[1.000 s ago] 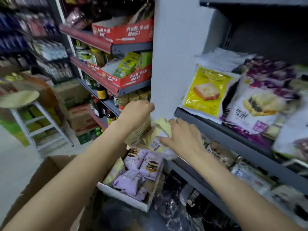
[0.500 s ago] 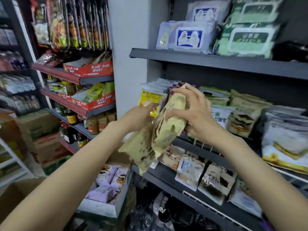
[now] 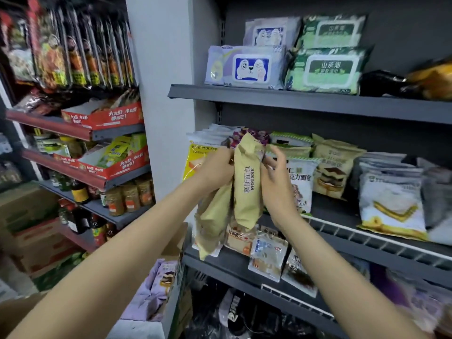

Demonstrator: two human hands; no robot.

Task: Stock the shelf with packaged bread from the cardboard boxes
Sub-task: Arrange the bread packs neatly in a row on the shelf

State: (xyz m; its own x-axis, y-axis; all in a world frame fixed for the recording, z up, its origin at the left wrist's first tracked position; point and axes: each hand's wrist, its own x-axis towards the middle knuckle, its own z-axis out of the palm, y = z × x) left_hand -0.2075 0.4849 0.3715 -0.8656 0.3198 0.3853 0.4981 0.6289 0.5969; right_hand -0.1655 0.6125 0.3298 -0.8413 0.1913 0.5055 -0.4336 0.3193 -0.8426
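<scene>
Task status, judged: mid-stocking; middle shelf (image 3: 367,237) already well filled, lower shelf (image 3: 234,265) partly filled, more stock waiting below

In hand:
- Beige bread packs (image 3: 247,182), at least two, held upright side by side in front of the middle shelf, not yet set down; front pack printed MOUSSE, second pack (image 3: 212,221) hanging lower and to its left
- Left hand (image 3: 215,170): fingers curled, gripping the packs near the top from the left
- Right hand (image 3: 276,184): thumb and fingers bent round the right edge of the front pack, fingertips partly spread

Containers and contents:
- Middle shelf: yellow toast bag (image 3: 195,160) at far left behind the left hand; white bag with dark lettering (image 3: 302,182) just beside the right hand; beige cake-picture bags (image 3: 335,167); white sandwich-bread bags (image 3: 391,204) at right
- Lower shelf: small clear-wrapped bread packets (image 3: 267,255), leaning forward
- Top shelf (image 3: 293,104): wet-wipe packs, purple (image 3: 247,67) and green (image 3: 325,69); not bread
- Open box (image 3: 171,289) on the floor at the shelf's left foot: purple packets (image 3: 161,282) inside, count unclear

Left to do, judged: seat the held packs on a shelf, then empty the box; remaining quantity not visible
</scene>
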